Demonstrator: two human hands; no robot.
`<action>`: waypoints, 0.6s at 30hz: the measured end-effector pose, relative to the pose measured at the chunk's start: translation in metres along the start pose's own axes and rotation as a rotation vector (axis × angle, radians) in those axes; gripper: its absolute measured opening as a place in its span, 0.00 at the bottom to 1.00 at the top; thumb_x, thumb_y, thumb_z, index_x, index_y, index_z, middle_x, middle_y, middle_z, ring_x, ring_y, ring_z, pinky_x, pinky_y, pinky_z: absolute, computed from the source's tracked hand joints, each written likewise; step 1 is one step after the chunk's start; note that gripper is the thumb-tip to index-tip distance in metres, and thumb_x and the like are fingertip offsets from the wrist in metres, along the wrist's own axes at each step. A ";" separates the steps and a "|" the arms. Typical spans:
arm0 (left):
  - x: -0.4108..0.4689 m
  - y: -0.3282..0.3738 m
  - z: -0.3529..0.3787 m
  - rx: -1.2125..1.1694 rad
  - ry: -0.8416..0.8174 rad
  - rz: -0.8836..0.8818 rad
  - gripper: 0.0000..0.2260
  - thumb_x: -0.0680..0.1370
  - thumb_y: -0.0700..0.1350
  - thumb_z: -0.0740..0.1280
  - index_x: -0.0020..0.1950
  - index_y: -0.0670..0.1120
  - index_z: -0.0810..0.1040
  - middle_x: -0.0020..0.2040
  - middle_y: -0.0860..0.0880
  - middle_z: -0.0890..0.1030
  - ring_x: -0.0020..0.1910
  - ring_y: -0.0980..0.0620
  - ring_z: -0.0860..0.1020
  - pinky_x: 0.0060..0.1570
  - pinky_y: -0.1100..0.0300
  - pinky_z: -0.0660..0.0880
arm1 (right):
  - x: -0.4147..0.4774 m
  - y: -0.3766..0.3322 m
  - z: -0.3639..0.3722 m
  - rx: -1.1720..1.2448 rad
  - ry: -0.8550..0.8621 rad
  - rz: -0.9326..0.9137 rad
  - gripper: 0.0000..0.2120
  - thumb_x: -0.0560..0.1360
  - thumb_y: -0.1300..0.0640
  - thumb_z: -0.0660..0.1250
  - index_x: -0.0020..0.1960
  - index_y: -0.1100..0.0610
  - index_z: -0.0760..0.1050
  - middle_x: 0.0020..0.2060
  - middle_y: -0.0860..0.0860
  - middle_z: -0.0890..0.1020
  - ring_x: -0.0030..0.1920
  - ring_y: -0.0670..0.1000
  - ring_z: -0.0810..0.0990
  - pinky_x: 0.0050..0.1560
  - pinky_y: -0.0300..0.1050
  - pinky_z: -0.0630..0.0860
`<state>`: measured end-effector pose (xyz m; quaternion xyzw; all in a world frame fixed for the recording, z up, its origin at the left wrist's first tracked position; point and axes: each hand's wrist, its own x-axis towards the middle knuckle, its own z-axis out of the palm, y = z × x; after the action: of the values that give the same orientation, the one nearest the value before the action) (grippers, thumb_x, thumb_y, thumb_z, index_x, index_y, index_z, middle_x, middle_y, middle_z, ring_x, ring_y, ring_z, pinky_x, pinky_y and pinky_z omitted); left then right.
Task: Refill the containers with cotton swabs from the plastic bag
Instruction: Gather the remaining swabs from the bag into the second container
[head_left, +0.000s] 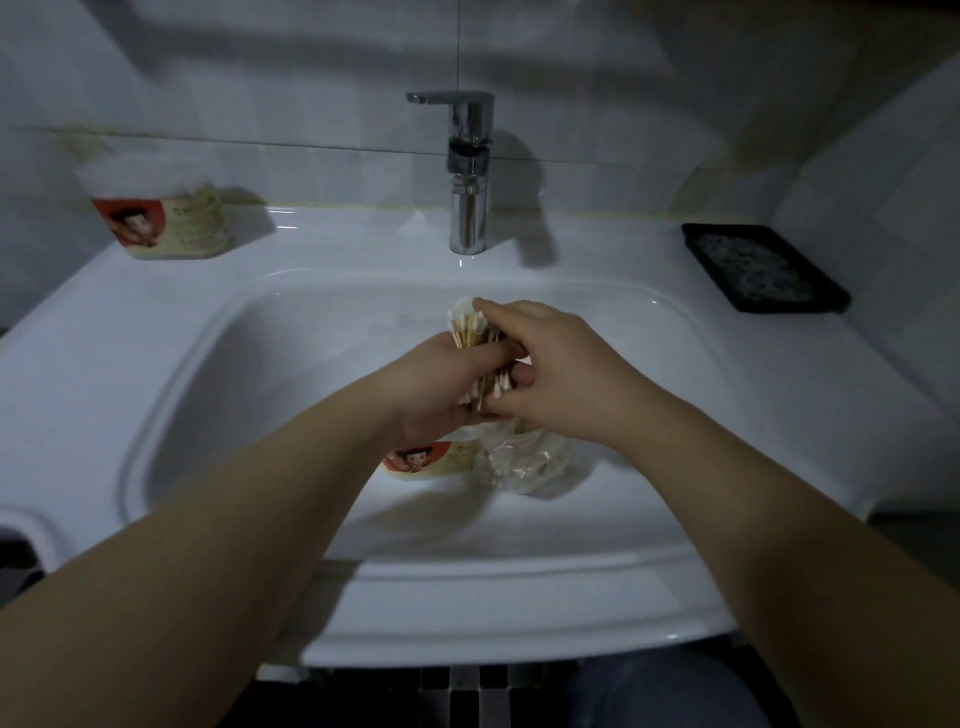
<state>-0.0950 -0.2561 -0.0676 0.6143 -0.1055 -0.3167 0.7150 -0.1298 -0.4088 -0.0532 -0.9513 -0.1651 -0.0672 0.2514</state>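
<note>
Below the faucet (469, 171): I am clamping my left grip (441, 384) on the cotton swabs (475, 338), right grip (550, 374) pinching them too. Lower still: container (426, 460), plastic bag (524, 457) lying alongside.

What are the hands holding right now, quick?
Left hand: grips a bundle of cotton swabs.
Right hand: holds the same cotton swabs from the other side.
</note>
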 end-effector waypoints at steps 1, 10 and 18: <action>-0.001 0.001 0.000 -0.011 0.000 -0.007 0.05 0.84 0.42 0.64 0.55 0.45 0.80 0.45 0.47 0.85 0.44 0.51 0.84 0.49 0.55 0.82 | -0.001 0.001 0.000 0.042 0.007 0.004 0.43 0.70 0.57 0.79 0.80 0.53 0.63 0.68 0.50 0.74 0.68 0.49 0.73 0.67 0.40 0.72; 0.000 0.000 0.000 -0.038 0.045 -0.078 0.05 0.83 0.41 0.65 0.50 0.45 0.80 0.41 0.48 0.84 0.41 0.52 0.84 0.48 0.56 0.79 | -0.001 0.001 0.002 0.048 -0.001 -0.036 0.46 0.68 0.52 0.80 0.81 0.51 0.63 0.74 0.46 0.71 0.71 0.44 0.70 0.59 0.19 0.61; -0.001 0.002 0.003 0.015 0.158 -0.143 0.10 0.81 0.46 0.69 0.39 0.49 0.80 0.30 0.52 0.72 0.27 0.56 0.72 0.34 0.61 0.75 | -0.003 0.001 -0.001 0.213 -0.029 0.051 0.48 0.67 0.49 0.82 0.80 0.45 0.62 0.72 0.44 0.72 0.69 0.43 0.73 0.69 0.42 0.72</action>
<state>-0.0963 -0.2578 -0.0647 0.6488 -0.0069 -0.3168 0.6919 -0.1325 -0.4109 -0.0535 -0.9240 -0.1505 -0.0288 0.3503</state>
